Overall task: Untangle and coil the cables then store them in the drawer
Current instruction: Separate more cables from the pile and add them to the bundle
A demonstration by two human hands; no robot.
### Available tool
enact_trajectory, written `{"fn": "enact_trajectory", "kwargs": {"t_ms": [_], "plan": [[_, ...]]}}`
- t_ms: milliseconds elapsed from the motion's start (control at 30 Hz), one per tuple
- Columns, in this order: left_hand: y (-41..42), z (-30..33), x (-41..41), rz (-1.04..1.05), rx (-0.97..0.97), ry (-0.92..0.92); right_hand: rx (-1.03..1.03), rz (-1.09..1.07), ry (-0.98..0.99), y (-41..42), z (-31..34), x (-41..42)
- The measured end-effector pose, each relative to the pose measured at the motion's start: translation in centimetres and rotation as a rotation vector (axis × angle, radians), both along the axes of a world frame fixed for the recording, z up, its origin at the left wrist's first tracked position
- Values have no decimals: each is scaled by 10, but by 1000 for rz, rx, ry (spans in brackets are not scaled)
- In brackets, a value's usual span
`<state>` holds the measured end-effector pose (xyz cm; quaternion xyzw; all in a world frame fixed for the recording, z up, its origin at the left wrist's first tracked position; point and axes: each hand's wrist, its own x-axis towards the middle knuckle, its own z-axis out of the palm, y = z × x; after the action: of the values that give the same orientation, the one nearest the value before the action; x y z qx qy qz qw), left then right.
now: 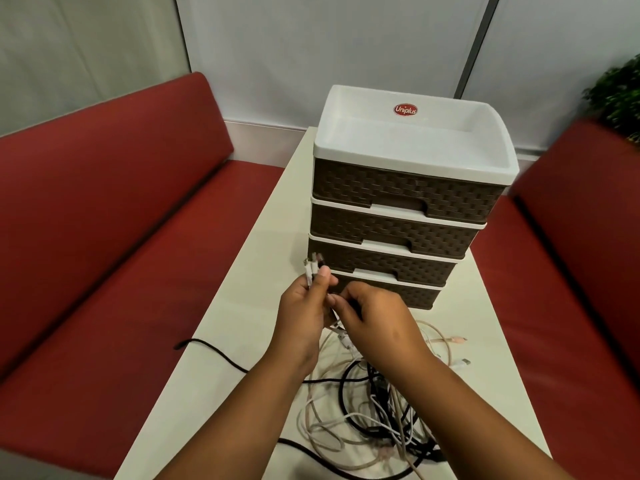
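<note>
From the head camera, the left hand (304,306) is closed around a small bundle of cable ends (311,266), whose white plugs stick up above the fingers. The right hand (372,318) is curled close beside it, and its fingertips seem to pinch a thin white cable (335,323) between the two hands; the grip itself I cannot see clearly. The other cables (374,420) lie in a loose tangle on the table (242,306), under the forearms, white, beige and black together. One black cable (207,346) goes off over the left edge.

I think these cables are light and soft, a little springy, so a coil will open again if it is not held. The best place to hold is just behind a plug, and then follow the cord through the knot, without hard pulling.

The table is pale, smooth and narrow. On it stands the drawer unit (398,216), with four brown drawers, all closed. Red sofas (104,237) are on both sides, and a plant (620,88) at the right.
</note>
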<state>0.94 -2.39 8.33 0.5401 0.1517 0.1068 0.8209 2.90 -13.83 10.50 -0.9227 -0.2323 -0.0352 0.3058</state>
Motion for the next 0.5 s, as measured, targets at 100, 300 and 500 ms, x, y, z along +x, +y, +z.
{"fn": "enact_trajectory", "kwargs": {"t_ms": [100, 300, 500], "plan": [[5, 3, 5, 64, -88, 45, -3, 22, 9, -4, -5, -2], [-1, 5, 8, 19, -248, 17, 99, 51, 71, -5, -16, -5], [9, 18, 8, -23, -451, -96, 267, 92, 272, -20, -17, 8]]}}
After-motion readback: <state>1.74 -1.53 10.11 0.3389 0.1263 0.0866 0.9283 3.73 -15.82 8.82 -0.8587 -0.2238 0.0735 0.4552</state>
